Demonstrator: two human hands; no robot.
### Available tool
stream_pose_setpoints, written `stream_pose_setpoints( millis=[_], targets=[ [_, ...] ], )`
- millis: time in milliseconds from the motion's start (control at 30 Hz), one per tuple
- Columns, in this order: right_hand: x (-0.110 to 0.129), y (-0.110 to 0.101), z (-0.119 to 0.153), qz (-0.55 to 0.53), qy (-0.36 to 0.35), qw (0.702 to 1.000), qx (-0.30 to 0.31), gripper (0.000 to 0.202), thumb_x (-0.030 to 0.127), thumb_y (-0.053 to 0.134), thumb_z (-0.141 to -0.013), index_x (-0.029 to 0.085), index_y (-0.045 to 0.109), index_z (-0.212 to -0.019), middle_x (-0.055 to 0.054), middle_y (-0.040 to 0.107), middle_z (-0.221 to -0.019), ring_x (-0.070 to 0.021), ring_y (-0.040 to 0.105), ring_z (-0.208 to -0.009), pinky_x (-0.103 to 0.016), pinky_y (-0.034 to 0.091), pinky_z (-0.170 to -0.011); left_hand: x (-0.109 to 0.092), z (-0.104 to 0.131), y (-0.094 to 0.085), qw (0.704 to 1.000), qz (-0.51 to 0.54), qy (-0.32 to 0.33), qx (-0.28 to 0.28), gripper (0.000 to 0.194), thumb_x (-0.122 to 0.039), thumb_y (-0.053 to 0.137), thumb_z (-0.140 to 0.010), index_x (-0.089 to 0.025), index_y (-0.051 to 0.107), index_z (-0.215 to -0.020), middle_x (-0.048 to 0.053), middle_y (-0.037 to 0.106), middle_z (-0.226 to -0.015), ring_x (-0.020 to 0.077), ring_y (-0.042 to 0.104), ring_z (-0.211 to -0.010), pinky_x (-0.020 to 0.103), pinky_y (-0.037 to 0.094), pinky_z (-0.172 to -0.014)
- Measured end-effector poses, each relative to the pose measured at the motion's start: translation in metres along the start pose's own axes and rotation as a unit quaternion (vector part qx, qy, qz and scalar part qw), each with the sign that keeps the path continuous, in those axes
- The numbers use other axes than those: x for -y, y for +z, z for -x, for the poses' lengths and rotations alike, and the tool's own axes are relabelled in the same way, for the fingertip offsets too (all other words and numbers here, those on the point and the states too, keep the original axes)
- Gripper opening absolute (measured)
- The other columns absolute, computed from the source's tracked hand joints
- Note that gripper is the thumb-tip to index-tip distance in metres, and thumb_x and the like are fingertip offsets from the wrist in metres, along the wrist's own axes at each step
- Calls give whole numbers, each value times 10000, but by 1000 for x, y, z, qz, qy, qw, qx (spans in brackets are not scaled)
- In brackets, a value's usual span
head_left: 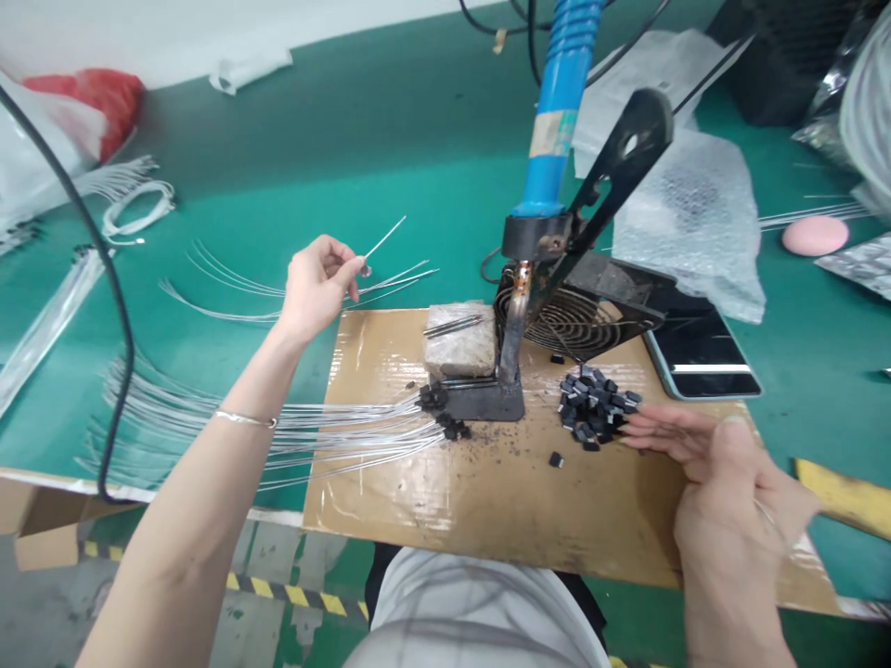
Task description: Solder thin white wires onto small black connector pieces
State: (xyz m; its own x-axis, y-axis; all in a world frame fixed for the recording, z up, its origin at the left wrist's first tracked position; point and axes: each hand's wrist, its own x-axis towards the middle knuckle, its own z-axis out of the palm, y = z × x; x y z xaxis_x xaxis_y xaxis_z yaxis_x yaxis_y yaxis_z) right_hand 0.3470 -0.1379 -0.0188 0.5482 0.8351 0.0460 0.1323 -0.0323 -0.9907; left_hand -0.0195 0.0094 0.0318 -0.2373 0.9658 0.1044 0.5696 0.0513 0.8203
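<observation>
My left hand (321, 283) is closed in a pinch on a thin white wire (385, 237), whose end points up and to the right. A few more loose white wires (229, 314) lie on the green mat by that hand. On the right, my right hand (724, 482) reaches with outstretched fingers to the edge of a pile of small black plastic pieces (591, 404). Whether a piece is between its fingertips is hard to see. One loose black piece (556, 459) lies in front of the pile. A bundle of white wires (362, 413) with black ends lies below my left hand.
A blue-handled soldering iron (547, 176) stands tip-down in a holder, beside a grey-white block (459, 341). Behind are a small fan (577, 320) and a phone (703, 348). Cardboard (501, 520) covers the mat's front. A black cable (104, 250) hangs at left.
</observation>
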Motion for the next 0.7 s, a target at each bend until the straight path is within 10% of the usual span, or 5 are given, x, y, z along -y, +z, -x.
stream_pose_setpoints(
  millis=[200,367,567,700],
  targets=[
    [-2,1,0,-9,-12,1000,-13,489,621,675,-948,193,794,-744,-125,777,-789,-258,716,-624,-449,573,-590,-37,35,-27,998,-38,32,25,154,-288,764,-840,-212,697,-724,39,707,-644,165,603,-566,322,434,-562],
    [5,-2,13,-7,-7,1000,17,380,498,681,-990,179,801,-824,-79,762,-757,-236,713,-629,-426,595,-647,-61,79,-43,972,15,-15,232,165,-336,825,-748,-243,750,-635,44,679,-537,155,544,-480,301,398,-480],
    [33,19,47,-18,-20,962,272,188,340,702,-1000,224,797,-887,-12,761,-795,-141,690,-650,-257,565,-606,-70,126,-23,947,78,-64,304,178,-278,777,-784,-221,720,-625,10,629,-494,122,495,-434,243,370,-431],
    [47,40,58,-2,-24,943,331,158,276,762,-935,218,740,-790,22,711,-699,-122,645,-600,-236,531,-594,-71,141,-10,946,91,-81,301,192,-240,750,-803,-206,712,-618,0,620,-498,108,483,-444,222,361,-437]
  ],
)
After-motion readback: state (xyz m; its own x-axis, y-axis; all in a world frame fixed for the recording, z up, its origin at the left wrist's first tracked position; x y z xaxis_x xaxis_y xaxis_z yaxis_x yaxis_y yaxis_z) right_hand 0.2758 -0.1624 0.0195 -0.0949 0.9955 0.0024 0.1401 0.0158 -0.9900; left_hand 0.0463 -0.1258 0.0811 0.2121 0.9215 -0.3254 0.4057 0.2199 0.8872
